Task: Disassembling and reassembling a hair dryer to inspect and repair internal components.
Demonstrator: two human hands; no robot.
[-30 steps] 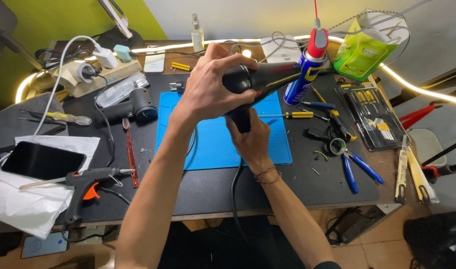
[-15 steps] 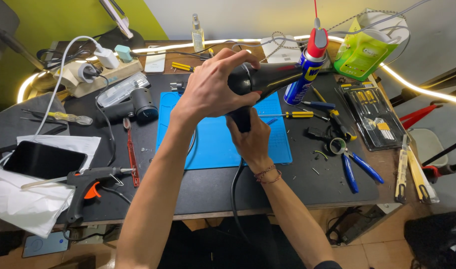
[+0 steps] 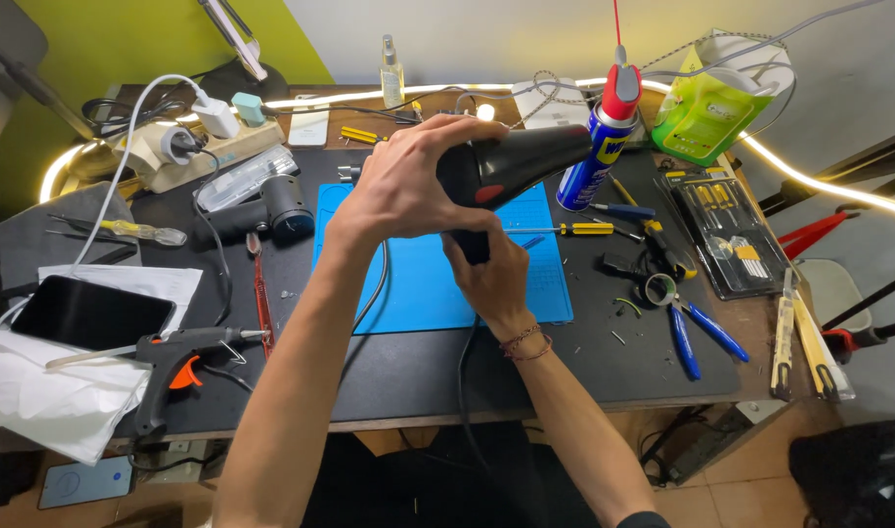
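Up above the blue mat (image 3: 418, 284), both hands grip a black hair dryer (image 3: 511, 161) held clear of the desk; the left hand (image 3: 408, 181) wraps over the rear of its body, fingers curled and pressed close together, while the right hand (image 3: 491, 274) closes round the handle from below (its fingertips are hidden, so I cannot tell how they sit). Its nozzle points right, just beside a blue spray can (image 3: 592, 156); a yellow-handled screwdriver (image 3: 569, 229) lies on the mat near the right hand; blue pliers (image 3: 697, 332) and a glue gun (image 3: 178, 357) lie well apart.
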